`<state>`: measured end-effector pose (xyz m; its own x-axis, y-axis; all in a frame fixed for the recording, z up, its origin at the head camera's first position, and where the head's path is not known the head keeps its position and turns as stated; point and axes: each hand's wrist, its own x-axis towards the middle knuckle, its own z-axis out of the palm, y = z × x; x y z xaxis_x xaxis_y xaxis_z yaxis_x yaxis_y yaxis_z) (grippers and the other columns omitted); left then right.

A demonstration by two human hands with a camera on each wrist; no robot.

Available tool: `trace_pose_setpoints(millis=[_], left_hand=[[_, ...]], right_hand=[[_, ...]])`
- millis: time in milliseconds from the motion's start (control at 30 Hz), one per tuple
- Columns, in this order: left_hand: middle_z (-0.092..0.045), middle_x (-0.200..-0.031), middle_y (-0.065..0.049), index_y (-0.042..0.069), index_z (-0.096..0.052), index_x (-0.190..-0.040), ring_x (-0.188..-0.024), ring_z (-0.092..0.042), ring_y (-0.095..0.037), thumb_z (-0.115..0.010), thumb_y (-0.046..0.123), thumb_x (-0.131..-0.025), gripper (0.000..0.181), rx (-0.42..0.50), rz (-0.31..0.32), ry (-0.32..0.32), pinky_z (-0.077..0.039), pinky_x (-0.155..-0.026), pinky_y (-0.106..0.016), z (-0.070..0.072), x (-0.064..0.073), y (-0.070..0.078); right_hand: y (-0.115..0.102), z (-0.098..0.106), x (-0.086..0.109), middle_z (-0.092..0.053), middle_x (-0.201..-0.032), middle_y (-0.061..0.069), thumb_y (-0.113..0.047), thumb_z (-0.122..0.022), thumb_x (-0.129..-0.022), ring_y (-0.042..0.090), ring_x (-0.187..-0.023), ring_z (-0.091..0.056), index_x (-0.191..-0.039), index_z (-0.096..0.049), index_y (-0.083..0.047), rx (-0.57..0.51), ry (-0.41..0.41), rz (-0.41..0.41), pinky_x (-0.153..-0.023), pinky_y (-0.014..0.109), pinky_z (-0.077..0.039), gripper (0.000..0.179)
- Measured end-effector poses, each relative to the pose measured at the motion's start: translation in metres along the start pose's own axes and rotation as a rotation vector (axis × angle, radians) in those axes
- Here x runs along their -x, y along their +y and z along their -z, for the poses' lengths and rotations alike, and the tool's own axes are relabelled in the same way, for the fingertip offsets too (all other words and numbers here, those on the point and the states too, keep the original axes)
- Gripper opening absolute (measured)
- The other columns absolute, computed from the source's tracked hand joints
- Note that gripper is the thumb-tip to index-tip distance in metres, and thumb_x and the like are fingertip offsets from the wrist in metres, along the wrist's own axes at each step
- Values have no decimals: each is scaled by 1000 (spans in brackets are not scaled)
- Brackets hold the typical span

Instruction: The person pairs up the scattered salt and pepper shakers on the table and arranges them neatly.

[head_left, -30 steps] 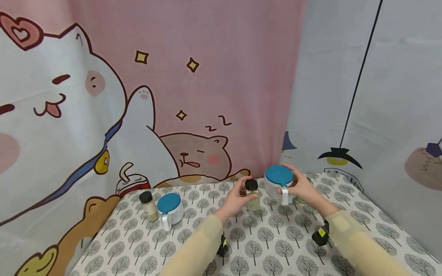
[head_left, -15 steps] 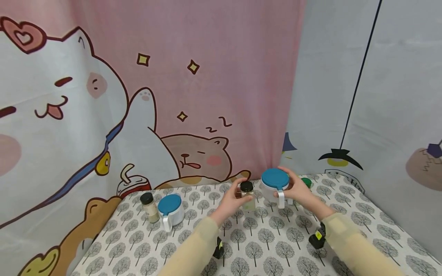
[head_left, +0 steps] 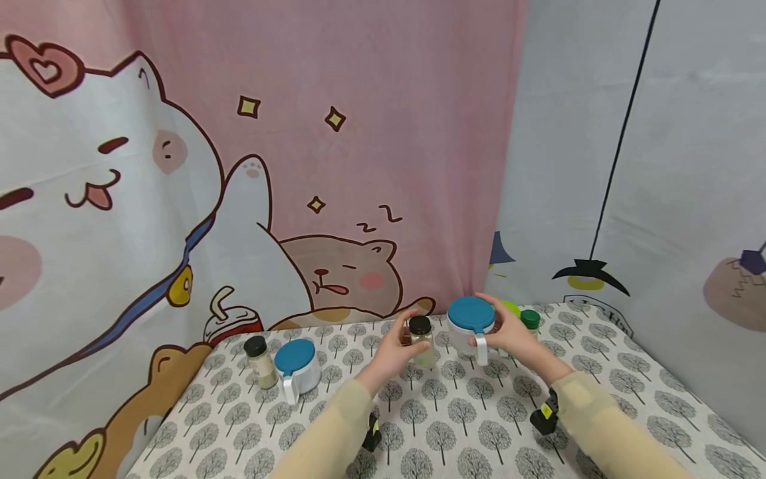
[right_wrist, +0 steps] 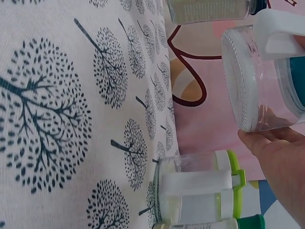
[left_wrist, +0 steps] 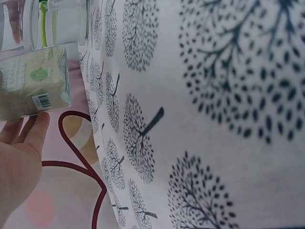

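Observation:
My left hand (head_left: pixel 390 351) grips a small seasoning bottle (head_left: pixel 424 354) with a black cap, thumb on the near side and fingers behind. Pale contents and a barcode label (left_wrist: pixel 41 100) show on it in the left wrist view. Just to its right, my right hand (head_left: pixel 516 340) holds a clear seasoning jar (head_left: pixel 463 342) with a blue lid (head_left: pixel 471 313) and a white handle (head_left: pixel 481 349). Its clear base (right_wrist: pixel 239 78) hangs above the cloth in the right wrist view. Both containers are upright, side by side with a narrow gap.
Behind my right hand stand a jar with a lime-green lid (right_wrist: pixel 233 183) and a bottle with a green cap (head_left: pixel 530 319). At the left are another black-capped bottle (head_left: pixel 261 364) and another blue-lidded jar (head_left: pixel 306 376). A tree-print cloth (head_left: pixel 443 436) covers the table, against a cartoon curtain (head_left: pixel 383 133).
Both hands have moved slightly left and nearer with the bottle and the blue-lidded jar. The lime-green lid and green cap behind the right hand have come into clearer view.

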<state>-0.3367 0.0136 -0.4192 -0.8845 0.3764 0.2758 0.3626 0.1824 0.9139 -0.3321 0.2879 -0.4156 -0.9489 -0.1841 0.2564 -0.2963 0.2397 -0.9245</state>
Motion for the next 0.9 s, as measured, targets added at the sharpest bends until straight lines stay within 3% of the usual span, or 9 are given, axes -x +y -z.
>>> trace_pose_setpoints(millis=[67, 200, 433, 633, 900], left_hand=[[-64, -110, -7, 31, -38, -146, -101, -60, -22, -72, 14, -88, 69, -8, -7, -1, -51, -80, -37, 1, -3, -10], [-64, -111, -7, 33, -39, -145, -100, -60, -20, -72, 13, -89, 68, -14, -14, -6, -50, -81, -37, 7, -1, -15], [-64, -114, -6, 31, -39, -145, -102, -60, -21, -73, 14, -88, 68, -24, -10, -5, -49, -87, -39, 17, 2, -19], [-64, -115, -10, 26, -39, -146, -102, -61, -23, -72, 13, -88, 68, -21, -22, 2, -50, -85, -39, 26, 5, -22], [-65, -114, -9, 28, -43, -143, -98, -61, -21, -73, 15, -88, 64, -48, -8, 22, -51, -81, -37, 31, 7, -24]], right_hand=[[0, -3, -1, -40, -137, 36, -12, -85, -74, 41, -108, -57, -155, -21, -16, -1, -5, -5, -78, 41, -54, 103], [-2, -9, -3, -42, -135, 35, -13, -86, -74, 35, -104, -58, -155, -21, -16, 6, -17, -5, -77, 38, -53, 103], [-3, -16, -5, -43, -135, 33, -13, -87, -73, 34, -103, -58, -154, -23, -18, 5, -17, -18, -77, 38, -54, 103], [-5, -22, -7, -44, -136, 31, -14, -87, -72, 34, -107, -57, -153, -25, -17, 4, -19, 2, -78, 36, -53, 102], [-4, -33, -9, -39, -139, 32, -14, -87, -73, 38, -109, -56, -152, -27, -16, 14, -34, 6, -79, 40, -54, 99]])
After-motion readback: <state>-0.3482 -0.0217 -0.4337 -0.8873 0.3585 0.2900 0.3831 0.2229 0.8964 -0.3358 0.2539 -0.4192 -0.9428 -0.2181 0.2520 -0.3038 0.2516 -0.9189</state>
